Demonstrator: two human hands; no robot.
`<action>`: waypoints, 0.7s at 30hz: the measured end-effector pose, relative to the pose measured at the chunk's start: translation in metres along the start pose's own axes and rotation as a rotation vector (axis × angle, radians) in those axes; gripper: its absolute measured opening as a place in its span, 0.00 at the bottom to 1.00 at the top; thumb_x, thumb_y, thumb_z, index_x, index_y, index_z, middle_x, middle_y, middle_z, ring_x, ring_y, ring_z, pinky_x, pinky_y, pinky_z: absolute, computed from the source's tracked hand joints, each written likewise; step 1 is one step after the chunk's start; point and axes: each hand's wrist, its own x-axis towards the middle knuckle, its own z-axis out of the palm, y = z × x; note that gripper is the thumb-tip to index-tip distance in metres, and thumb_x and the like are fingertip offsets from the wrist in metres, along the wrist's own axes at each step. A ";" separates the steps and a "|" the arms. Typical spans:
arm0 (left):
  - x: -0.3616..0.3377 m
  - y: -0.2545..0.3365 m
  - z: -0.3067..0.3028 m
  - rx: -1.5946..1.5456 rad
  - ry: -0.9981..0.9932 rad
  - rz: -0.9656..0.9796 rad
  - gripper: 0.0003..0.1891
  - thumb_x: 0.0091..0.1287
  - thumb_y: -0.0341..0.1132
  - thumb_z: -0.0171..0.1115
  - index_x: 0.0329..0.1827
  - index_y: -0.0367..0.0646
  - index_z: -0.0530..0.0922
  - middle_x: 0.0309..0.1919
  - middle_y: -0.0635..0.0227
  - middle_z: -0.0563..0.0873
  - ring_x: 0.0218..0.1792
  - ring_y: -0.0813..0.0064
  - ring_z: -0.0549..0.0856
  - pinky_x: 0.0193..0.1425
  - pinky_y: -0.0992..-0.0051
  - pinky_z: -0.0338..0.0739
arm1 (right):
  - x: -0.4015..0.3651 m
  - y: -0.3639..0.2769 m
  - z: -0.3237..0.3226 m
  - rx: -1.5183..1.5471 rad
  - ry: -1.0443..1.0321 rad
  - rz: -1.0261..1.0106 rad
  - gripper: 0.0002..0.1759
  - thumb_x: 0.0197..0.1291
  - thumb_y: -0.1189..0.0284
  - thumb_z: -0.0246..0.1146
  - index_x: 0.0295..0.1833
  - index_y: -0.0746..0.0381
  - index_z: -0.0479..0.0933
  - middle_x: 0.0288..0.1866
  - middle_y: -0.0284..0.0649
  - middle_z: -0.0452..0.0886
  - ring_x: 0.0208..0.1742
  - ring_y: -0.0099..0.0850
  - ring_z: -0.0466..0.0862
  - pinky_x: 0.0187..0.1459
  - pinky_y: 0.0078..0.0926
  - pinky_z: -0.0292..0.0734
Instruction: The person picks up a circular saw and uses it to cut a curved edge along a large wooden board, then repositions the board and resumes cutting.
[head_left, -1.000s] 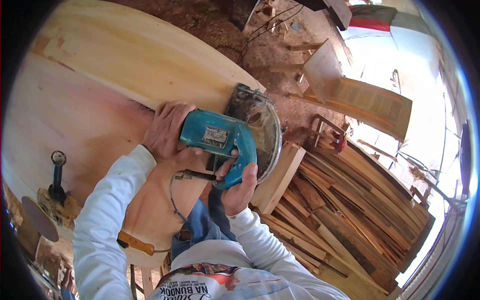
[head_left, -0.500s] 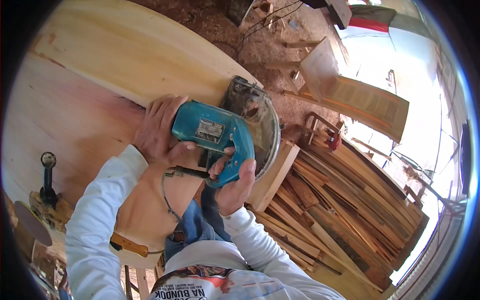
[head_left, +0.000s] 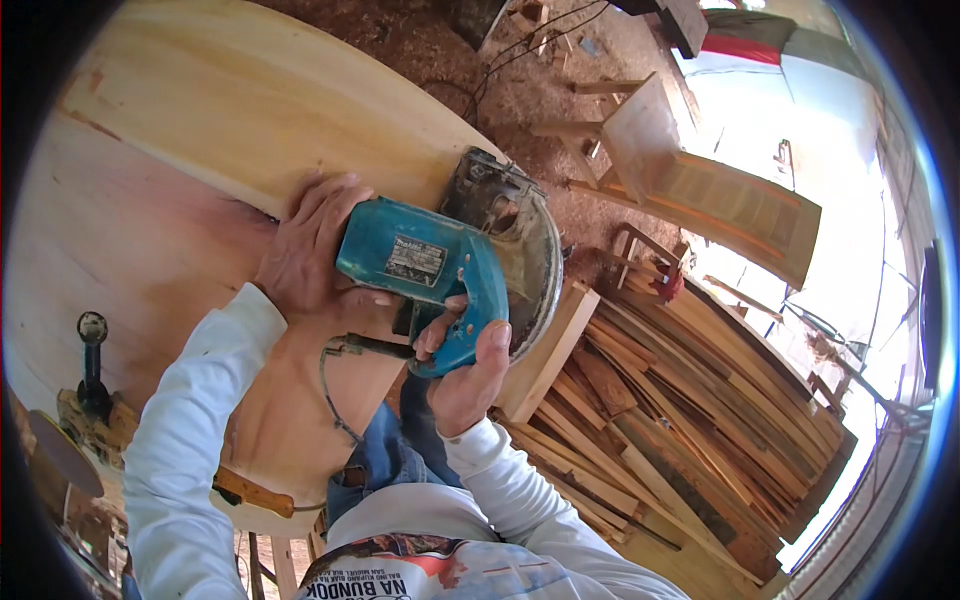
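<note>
A teal circular saw [head_left: 440,272] rests on the right edge of a large pale wooden slab [head_left: 220,130]. My right hand [head_left: 465,375] is closed around the saw's rear handle, with a finger at the trigger. My left hand [head_left: 305,250] lies against the saw's motor housing, fingers spread on the slab beside it. The saw's metal blade guard [head_left: 530,260] hangs over the slab's edge. A black cord [head_left: 335,385] loops down from the handle.
A stack of long wooden planks [head_left: 680,400] lies on the ground to the right. A disc sander [head_left: 75,400] sits at the slab's lower left. A wood-handled tool [head_left: 255,490] lies at the slab's near edge. Wooden furniture frames [head_left: 700,180] stand beyond.
The saw and both hands have shifted slightly up and left along the slab's edge. My grip on the saw is unchanged.
</note>
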 end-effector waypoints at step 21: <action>0.007 0.006 -0.008 -0.058 0.029 -0.052 0.57 0.57 0.70 0.72 0.76 0.31 0.64 0.67 0.43 0.76 0.71 0.42 0.74 0.81 0.43 0.59 | 0.003 -0.006 0.010 0.021 -0.032 0.018 0.38 0.74 0.33 0.48 0.57 0.60 0.74 0.30 0.38 0.76 0.32 0.30 0.76 0.38 0.29 0.72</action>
